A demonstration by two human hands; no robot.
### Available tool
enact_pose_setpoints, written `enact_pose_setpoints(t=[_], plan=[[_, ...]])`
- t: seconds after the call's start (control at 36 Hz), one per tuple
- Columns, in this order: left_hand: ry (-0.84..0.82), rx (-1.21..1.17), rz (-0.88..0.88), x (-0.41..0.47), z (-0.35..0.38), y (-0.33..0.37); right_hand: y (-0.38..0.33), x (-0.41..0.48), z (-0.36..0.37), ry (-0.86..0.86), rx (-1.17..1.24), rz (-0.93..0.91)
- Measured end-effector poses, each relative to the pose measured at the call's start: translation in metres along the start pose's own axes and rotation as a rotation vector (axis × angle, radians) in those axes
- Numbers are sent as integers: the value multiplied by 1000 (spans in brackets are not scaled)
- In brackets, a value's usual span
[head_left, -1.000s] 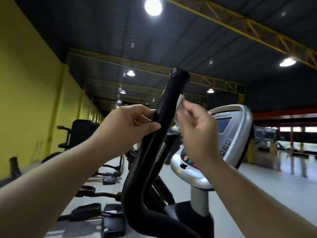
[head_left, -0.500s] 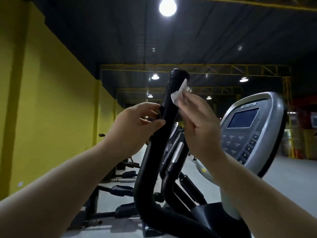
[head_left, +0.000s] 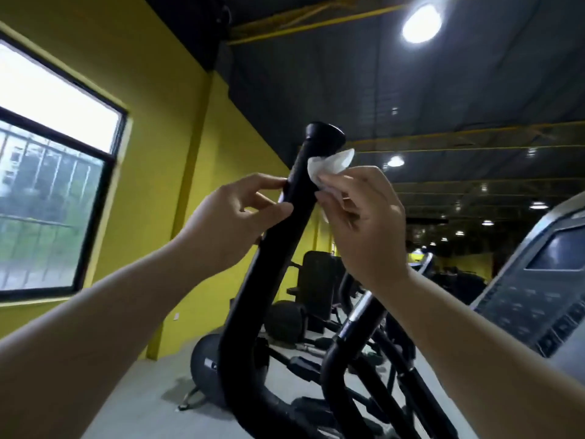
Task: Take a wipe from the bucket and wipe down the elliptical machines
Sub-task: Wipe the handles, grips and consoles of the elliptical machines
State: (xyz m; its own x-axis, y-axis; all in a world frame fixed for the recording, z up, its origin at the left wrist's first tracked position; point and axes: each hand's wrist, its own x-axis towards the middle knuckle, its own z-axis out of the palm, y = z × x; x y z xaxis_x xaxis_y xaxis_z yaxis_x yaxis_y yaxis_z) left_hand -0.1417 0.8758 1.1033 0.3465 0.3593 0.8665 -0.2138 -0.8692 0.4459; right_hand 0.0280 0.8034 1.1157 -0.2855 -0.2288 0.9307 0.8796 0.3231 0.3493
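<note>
Just under the flared top of the elliptical's black handlebar [head_left: 262,289], the white wipe [head_left: 332,164] sits crumpled against the bar's right side, pinched between the thumb and fingers of the right grip [head_left: 367,229]. Slightly lower on the same bar, the left grip [head_left: 231,223] holds it from the left, thumb on the near face and index fingertip on the left edge. Off to the right the machine's grey console [head_left: 538,296] shows its dark screen and keypad, and a window [head_left: 53,172] sits in the yellow wall [head_left: 158,90] at left.
</note>
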Motion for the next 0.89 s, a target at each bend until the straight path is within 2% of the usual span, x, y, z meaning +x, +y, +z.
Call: enact_pose_setpoints(t=[0.11, 0.17, 0.31, 0.44, 0.56, 0.67, 0.72, 0.81, 0.89], plan=[[32, 76, -40, -4, 3, 7, 9, 30, 3, 98, 196, 353], [56, 81, -65, -6, 5, 8, 12, 36, 7, 110, 267, 413], [141, 53, -111, -9, 13, 12, -5, -4, 13, 31, 339, 366], [149, 102, -134, -11, 16, 20, -9, -44, 10, -99, 374, 202], [157, 149, -123, -12, 15, 21, 1, -9, 11, 49, 332, 320], [179, 130, -144, -16, 13, 19, 2, 7, 14, 92, 297, 279], [171, 105, -154, -19, 13, 18, -3, -11, 13, 27, 311, 178], [166, 86, -156, -23, 13, 15, -14, -53, 11, -176, 405, -69], [166, 119, -170, -30, 10, 9, -16, -69, 10, -314, 453, -130]])
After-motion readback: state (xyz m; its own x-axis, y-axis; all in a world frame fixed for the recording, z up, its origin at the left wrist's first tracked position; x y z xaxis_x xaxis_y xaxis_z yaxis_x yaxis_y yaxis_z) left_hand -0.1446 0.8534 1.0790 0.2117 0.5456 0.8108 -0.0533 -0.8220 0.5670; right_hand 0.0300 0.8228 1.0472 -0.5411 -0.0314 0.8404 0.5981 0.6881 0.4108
